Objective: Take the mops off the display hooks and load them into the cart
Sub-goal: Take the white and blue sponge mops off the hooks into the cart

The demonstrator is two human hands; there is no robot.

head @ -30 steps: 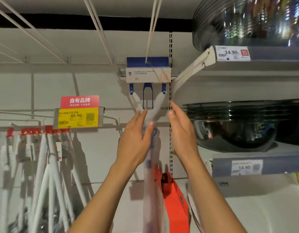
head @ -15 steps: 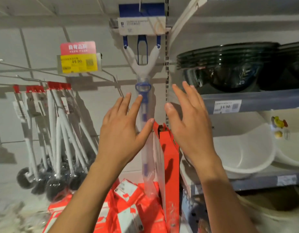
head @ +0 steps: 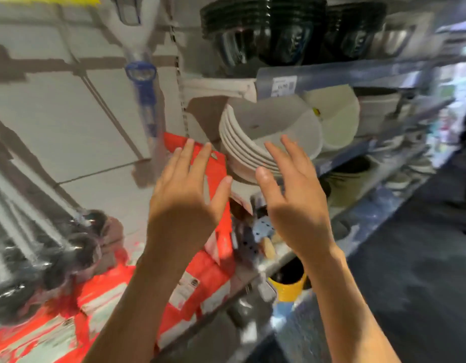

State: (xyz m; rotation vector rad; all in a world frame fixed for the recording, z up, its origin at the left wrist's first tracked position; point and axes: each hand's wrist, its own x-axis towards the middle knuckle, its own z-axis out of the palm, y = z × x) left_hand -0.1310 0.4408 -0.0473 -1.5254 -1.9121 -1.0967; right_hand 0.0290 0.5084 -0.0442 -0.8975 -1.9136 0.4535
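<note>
- Far left, low: a cluster of black round brush heads on white handles (head: 56, 247) hangs against the white tiled wall panel (head: 69, 106); heavily blurred, type not confirmed.
- Below these: red-and-white cardboard packages (head: 101, 297) stacked on the lower shelf.
- Left of centre: the mop with a white forked neck, blue collar and clear-wrapped handle (head: 141, 72) hangs upright against the panel. Its hook is out of frame above. Neither hand touches it.
- Centre: the left hand (head: 186, 203) is raised, back to camera, fingers (head: 184, 158) straight and spread, holding nothing. It sits in front of a tall red flat box (head: 213, 174), just right of the mop handle.
- Right of centre: the right hand (head: 294, 205) is likewise raised with fingers (head: 289, 153) straight and apart, holding nothing, in front of a stack of white plastic basins (head: 253, 137).
- Right: dark glass bowls (head: 263, 30) on the upper shelf; the grey shelf edge carries a price tag (head: 284, 85).
- Cart: not in view.
- Assessment (judgement only): the step in hand is securing the mop. Recommended method: one hand closes round the handle below the blue collar, the other steadies the lower shaft; lift upward to clear the hook before drawing outward, keeping the shaft clear of the red box and the basins.
</note>
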